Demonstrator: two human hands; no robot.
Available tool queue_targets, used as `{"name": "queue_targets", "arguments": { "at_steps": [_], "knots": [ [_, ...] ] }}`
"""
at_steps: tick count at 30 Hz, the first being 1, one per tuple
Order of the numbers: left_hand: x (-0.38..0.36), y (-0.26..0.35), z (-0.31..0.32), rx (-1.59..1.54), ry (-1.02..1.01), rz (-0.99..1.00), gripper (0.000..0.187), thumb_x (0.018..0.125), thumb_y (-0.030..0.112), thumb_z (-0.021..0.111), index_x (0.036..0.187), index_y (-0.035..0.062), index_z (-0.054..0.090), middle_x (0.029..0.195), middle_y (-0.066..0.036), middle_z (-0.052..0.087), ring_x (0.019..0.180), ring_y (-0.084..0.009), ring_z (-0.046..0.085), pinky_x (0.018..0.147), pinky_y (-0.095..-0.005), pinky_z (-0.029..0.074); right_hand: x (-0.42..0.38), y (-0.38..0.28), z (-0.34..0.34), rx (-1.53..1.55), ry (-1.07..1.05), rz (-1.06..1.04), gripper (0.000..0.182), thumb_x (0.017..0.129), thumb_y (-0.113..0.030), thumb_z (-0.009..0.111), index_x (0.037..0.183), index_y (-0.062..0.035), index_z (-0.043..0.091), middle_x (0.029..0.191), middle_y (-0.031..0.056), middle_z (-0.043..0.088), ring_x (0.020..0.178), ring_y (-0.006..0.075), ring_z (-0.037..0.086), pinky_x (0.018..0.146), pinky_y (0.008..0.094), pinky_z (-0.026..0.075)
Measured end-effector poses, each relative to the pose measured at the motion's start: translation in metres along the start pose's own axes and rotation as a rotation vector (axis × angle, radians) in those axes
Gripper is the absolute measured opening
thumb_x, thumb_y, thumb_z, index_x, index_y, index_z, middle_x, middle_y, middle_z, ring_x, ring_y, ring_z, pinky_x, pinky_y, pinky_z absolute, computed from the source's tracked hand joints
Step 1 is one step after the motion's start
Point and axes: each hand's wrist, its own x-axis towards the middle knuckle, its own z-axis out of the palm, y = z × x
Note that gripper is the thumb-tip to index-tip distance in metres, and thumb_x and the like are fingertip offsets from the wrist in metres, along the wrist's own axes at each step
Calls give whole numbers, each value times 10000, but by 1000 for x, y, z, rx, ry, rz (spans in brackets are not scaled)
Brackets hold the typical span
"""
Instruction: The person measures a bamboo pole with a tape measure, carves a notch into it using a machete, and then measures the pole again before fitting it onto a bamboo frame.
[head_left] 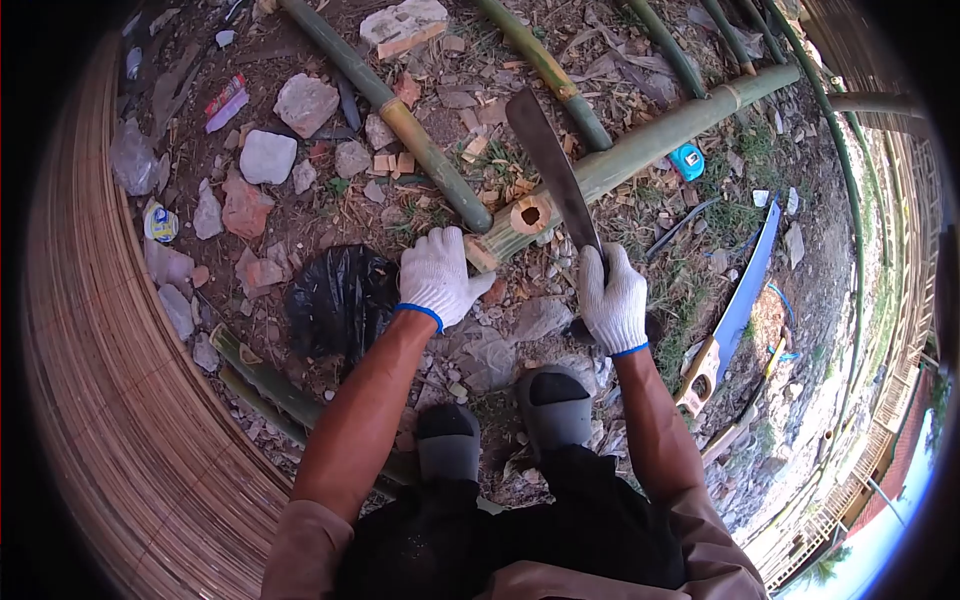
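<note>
My right hand (pixel 614 298), in a white knit glove with a blue cuff, is closed round the handle of a machete (pixel 548 160). Its dark blade points up and away, crossing over a thick green bamboo pole (pixel 660 138). A roughly round hole (pixel 530 214) is cut in the pole near its close end, just left of the blade. At that end my left hand (pixel 436 276), gloved the same way, grips the pole between curled fingers and thumb. A thinner bamboo pole (pixel 430 150) ends just beyond the left fingers.
More bamboo poles (pixel 550 75) meet the thick one from the far side. To the right lie a handsaw (pixel 745 285) and a teal tape measure (pixel 687 161). A black plastic bag (pixel 343 300), stones (pixel 267 157) and wood chips cover the ground left. Woven bamboo panels (pixel 90 380) stand leftmost.
</note>
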Motion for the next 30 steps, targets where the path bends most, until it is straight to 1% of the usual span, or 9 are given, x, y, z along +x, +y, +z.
{"name": "queue_targets", "arguments": {
  "at_steps": [5,12,14,18,20,22,24,28,30],
  "knots": [
    [1,1,-4,-7,-4,-2,698,813,548,777,1175,13,511,1116,-205,602,1030,-394,620,872,-521,497,8,18,27,-154,-163,-79,319,1028,-302,603,960,10,605,738,307,653,741,506,669,639,565,520],
    [-4,4,-4,-36,-108,-52,736,818,564,760,1221,5,501,1158,-203,592,1076,-393,604,922,-522,480,12,-7,19,-21,104,-11,274,1026,-268,617,927,-13,595,688,268,646,688,469,681,600,523,529],
    [3,5,-12,-28,-94,-53,732,826,572,749,1222,8,503,1178,-203,585,1100,-394,595,952,-527,468,13,7,35,-277,-138,-76,337,1028,-338,588,922,-18,592,711,281,654,689,490,673,611,571,528],
    [4,5,-10,-3,-102,-55,724,826,568,756,1214,11,506,1177,-208,588,1103,-399,597,955,-524,473,15,-19,12,-199,35,-109,295,1017,-295,626,925,-16,594,699,250,666,651,449,684,584,516,535],
    [0,3,-7,-28,-129,-79,733,821,568,765,1214,8,502,1170,-208,592,1104,-398,600,943,-516,482,12,-29,9,83,161,47,266,1021,-257,615,945,-2,596,708,252,670,641,441,688,580,521,535],
    [3,4,-12,-70,-106,-57,733,822,567,768,1212,7,501,1165,-206,593,1114,-395,599,941,-508,487,11,2,26,-349,-81,-17,264,1023,-257,601,956,-1,594,717,270,670,658,459,687,589,546,533],
    [2,3,-9,-8,-61,-24,739,825,569,764,1220,3,501,1151,-203,599,1095,-395,610,931,-512,490,15,3,17,-345,-148,-100,282,1019,-276,606,915,-15,580,707,285,653,668,483,672,600,553,528],
    [7,3,-6,5,-85,-46,766,830,577,755,1256,-3,494,1174,-218,594,1098,-400,608,932,-526,484,19,-34,-6,-31,200,-31,268,997,-215,666,857,-10,563,682,247,629,650,464,661,563,505,509],
    [3,5,-12,-50,-126,-71,777,833,580,752,1274,-4,490,1201,-221,585,1133,-400,594,959,-525,477,15,0,13,-165,104,-59,297,1013,-258,638,869,-9,563,719,265,651,673,477,668,590,529,523]
  ]
}}
